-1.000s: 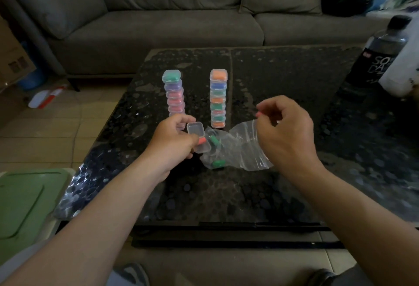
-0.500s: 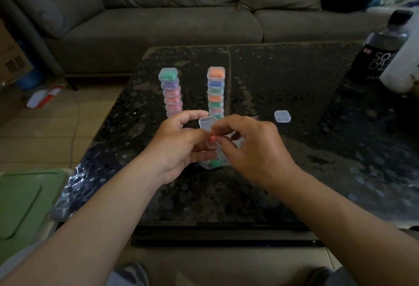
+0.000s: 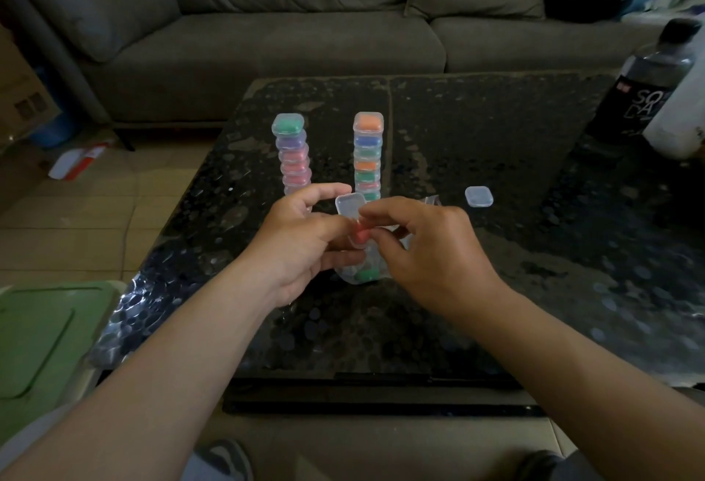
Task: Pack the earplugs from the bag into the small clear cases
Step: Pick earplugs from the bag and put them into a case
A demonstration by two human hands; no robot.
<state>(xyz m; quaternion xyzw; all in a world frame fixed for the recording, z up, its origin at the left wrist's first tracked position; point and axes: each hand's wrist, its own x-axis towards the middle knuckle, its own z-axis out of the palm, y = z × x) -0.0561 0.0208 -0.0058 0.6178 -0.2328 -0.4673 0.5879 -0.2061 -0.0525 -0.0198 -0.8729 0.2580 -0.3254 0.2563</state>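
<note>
- An open clear case (image 3: 349,209) is held in the left hand (image 3: 305,240), fingers curled around its base, its lid tipped up toward the far edge of the desk (image 3: 496,309).
- A red earplug (image 3: 360,233) is pinched between the thumb and forefinger of the right hand (image 3: 423,251) and is being pressed at the mouth of the case; whether it is fully seated cannot be told, as the fingers hide the base.
- A slip is judged the nearest risk: foam springs back, so an earplug not pushed well down could pop out when the lid is shut, or be caught in the hinge.
- The bag (image 3: 362,270) lies on the desk just under the hands, with a green earplug (image 3: 366,273) seen inside. It could be dragged or tipped by a wrist, and loose earplugs would roll on the glossy top.
- Two stacks of filled cases, the left stack (image 3: 292,154) and the right stack (image 3: 368,154), stand just beyond the hands toward the far edge. They are tall and narrow, and could be toppled by a knuckle when the next case is added.
- A spare case (image 3: 478,196) rests apart, toward the right edge, and is at little risk.
</note>
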